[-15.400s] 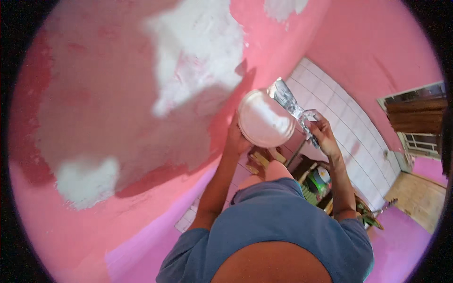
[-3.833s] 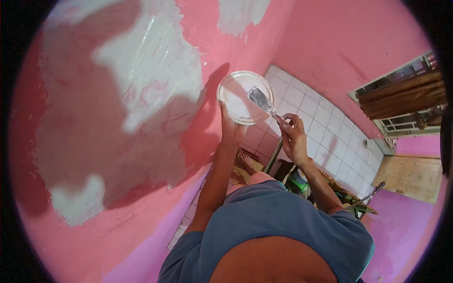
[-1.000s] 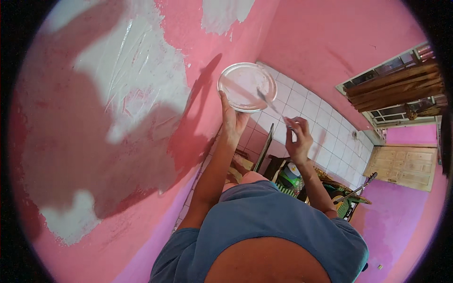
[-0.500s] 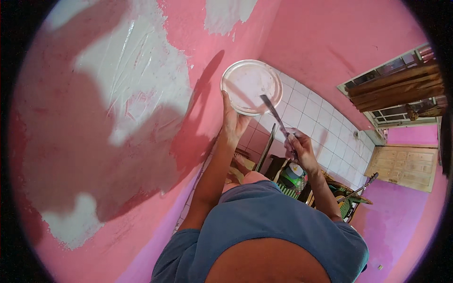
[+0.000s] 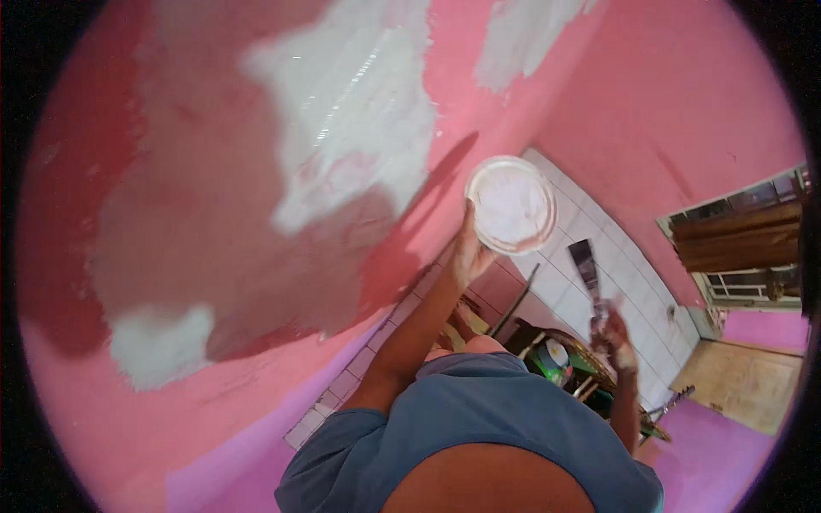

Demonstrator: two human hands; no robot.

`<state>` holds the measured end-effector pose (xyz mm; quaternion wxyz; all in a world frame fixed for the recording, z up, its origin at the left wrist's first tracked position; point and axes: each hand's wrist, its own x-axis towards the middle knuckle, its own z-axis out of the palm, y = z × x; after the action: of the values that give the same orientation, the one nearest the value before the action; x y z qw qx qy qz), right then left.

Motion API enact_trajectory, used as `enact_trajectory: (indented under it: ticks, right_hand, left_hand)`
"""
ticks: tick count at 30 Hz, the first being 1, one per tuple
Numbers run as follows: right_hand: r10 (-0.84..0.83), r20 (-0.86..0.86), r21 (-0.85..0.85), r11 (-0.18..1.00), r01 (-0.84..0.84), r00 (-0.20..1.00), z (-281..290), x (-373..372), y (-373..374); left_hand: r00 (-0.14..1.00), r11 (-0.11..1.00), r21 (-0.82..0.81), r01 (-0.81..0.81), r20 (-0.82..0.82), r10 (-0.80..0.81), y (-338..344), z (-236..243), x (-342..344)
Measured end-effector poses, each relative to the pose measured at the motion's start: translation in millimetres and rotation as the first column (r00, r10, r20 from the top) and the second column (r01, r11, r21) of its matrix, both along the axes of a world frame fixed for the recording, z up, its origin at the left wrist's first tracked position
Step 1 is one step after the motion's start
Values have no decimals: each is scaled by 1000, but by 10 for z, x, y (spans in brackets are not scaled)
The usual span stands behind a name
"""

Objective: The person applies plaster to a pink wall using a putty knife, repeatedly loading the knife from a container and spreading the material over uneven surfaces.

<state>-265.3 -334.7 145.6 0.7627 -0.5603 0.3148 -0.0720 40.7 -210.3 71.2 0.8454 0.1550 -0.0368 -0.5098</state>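
Note:
My left hand (image 5: 470, 250) grips the lower left rim of a round white lid (image 5: 513, 207), held up beside the wall. Pale putty is smeared over the lid's inner face. Off to the right, my right hand (image 5: 611, 339) is wrapped round the handle of a putty knife (image 5: 584, 259), its dark blade pointing up and away, apart from the lid. The hand is slightly blurred. On the pink wall (image 5: 462, 107) at the left spreads a large whitish putty patch (image 5: 368, 103) with streaks in it; my shadow falls across part of it.
A second putty patch (image 5: 522, 43) lies higher on the wall. Below are white floor tiles (image 5: 564, 291) and a wooden piece of furniture (image 5: 530, 333) with a green item (image 5: 552, 363) on it. At the right are a curtained window (image 5: 735, 239) and a light wooden door (image 5: 740, 385).
My right hand has drawn the putty knife away from the lid, to the right and down, and its blade now shows broad side. The view has shifted, moving the whole scene in frame.

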Motion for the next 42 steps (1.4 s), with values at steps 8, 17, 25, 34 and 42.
enact_trajectory:
  ticks: [8,17,25,34,42]
  right_hand:
    - [446,28,-976,207,-72,894,1118,1526,-219]
    - [524,464,-851,488,195,714,823,2564,500]
    - [534,653,-709,179,682,538,513,3411,519]
    - [821,373,-668,-86,740,433,1105,3772,424]
    - [828,401,-608,-80,790,392,1289,3881,504]
  left_hand:
    - [993,995,95,-3,-118,15,938,-295,-266]
    - [959,915,342,-212,-110,263,1580,-248,-504]
    - [950,886,355,-297,16,312,1925,-130,-673]
    - [947,823,469,-321,134,294,1922,-230,-779]
    - [880,783,464,-415,423,216,1787,-163,-806]
